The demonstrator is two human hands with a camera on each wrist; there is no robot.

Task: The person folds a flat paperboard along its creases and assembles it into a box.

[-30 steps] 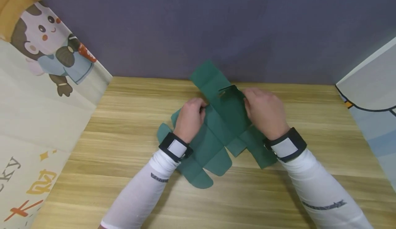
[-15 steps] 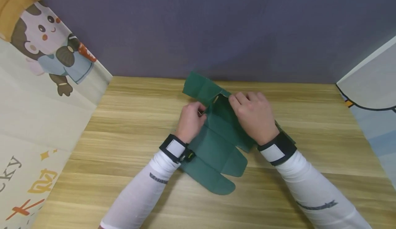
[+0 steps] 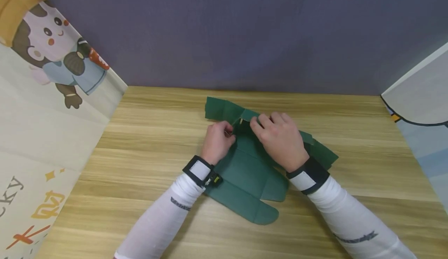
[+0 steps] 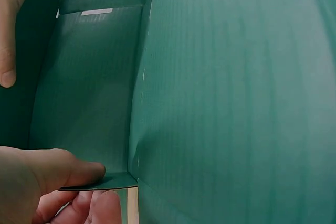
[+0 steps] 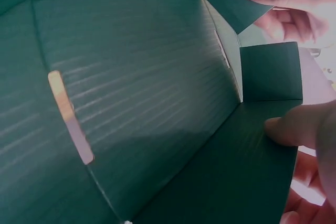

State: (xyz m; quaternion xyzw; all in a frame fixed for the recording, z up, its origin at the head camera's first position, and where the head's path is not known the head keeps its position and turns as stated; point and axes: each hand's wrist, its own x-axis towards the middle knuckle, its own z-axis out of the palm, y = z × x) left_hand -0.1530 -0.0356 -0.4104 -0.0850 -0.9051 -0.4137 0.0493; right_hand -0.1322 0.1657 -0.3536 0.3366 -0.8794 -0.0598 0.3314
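A green cardboard box blank (image 3: 245, 169) with creased panels and rounded flaps lies partly folded on the table, angled across it. My left hand (image 3: 217, 142) pinches a small corner flap (image 4: 107, 182) between thumb and fingers at the far left corner. On the long far wall (image 5: 226, 166), my right hand (image 3: 281, 140) grips the top edge, thumb inside and fingers outside. That wall stands raised from the base panel (image 5: 142, 87), which has a narrow cut slot (image 5: 71, 116) along one crease. Another small flap (image 5: 271, 72) sticks up between the two hands.
The wood-grain table (image 3: 140, 165) carries the box blank. A dark blue panel (image 3: 252, 37) rises along its back edge. Printed cartoon sheets stand on the left (image 3: 59, 56) and right (image 3: 420, 91).
The box blank has turned and its far wall has folded up. My right hand has moved left and slightly nearer along it; my left hand has kept its pinch, shifting slightly.
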